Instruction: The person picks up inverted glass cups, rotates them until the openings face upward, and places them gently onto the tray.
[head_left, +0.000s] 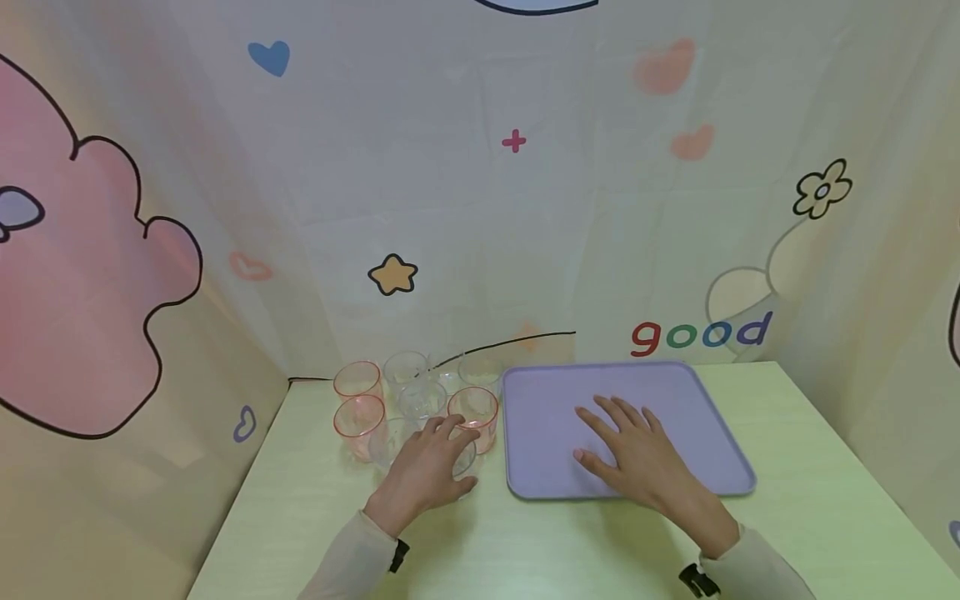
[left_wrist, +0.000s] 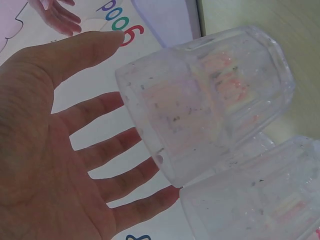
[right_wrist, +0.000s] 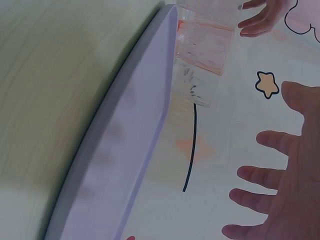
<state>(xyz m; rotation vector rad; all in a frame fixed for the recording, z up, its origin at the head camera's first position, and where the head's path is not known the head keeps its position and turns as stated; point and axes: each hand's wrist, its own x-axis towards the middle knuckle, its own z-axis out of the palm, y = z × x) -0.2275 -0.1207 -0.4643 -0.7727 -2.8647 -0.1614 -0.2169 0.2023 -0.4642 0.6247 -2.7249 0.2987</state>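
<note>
My left hand (head_left: 429, 462) hovers over the front of a group of cups, its fingers spread and loosely bent. In the left wrist view a clear faceted cup (left_wrist: 205, 105) stands just beyond the fingertips, between thumb and fingers, with a second clear cup (left_wrist: 260, 195) beside it. A pink-tinted cup (head_left: 483, 421) stands right by the left fingertips. Above the lilac tray (head_left: 697, 450) my right hand (head_left: 637, 454) is held with fingers spread, nothing in it. The left hand hides part of the front cups.
Two more pink-tinted cups (head_left: 358, 421) stand at the left of the group, with several clear cups (head_left: 422, 400) between and behind. The group's right side is close to the tray's left edge. A printed cloth (head_left: 450, 208) hangs behind the pale table (head_left: 480, 550).
</note>
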